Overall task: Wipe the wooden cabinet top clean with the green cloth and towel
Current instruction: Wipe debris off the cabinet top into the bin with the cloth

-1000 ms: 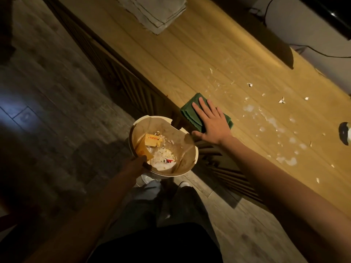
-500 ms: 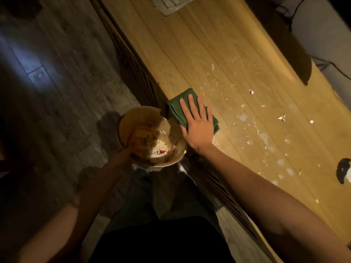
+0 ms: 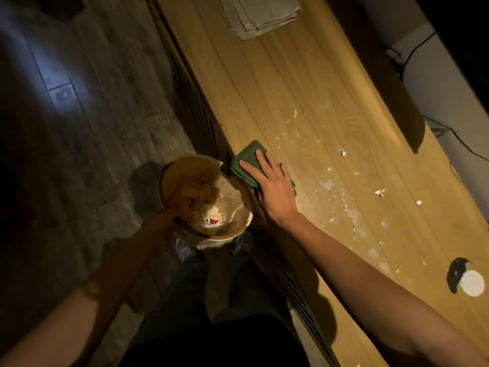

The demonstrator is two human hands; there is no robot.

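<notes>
While my right hand (image 3: pixel 275 192) is pressing the green cloth (image 3: pixel 247 161) flat at the near-left edge of the wooden cabinet top (image 3: pixel 304 83), its fingers (image 3: pixel 262 161) are lying spread. My left hand (image 3: pixel 162 218) is gripping the rim of a bin (image 3: pixel 185 168) just beside that edge, fingers curled on it. The towel (image 3: pixel 260 14) is lying folded at the far end.

place: a dim room in a home, likely a living room
floor: wood-look planks (image 3: pixel 87 107) fill the left of the frame, with a pale patch of light at upper left
furniture: a long, low wooden cabinet (image 3: pixel 304 107) runs from top centre to lower right, its slatted front facing the floor
wiring: dark cables (image 3: pixel 412 53) trail along a pale wall at upper right, behind the cabinet
linen: a folded towel (image 3: pixel 260 15) lies on the cabinet at top centre
waste: a small bin (image 3: pixel 203 194) with scraps, left of the cabinet edge
mess: white crumbs (image 3: pixel 344 181) scattered over the cabinet at centre right
</notes>
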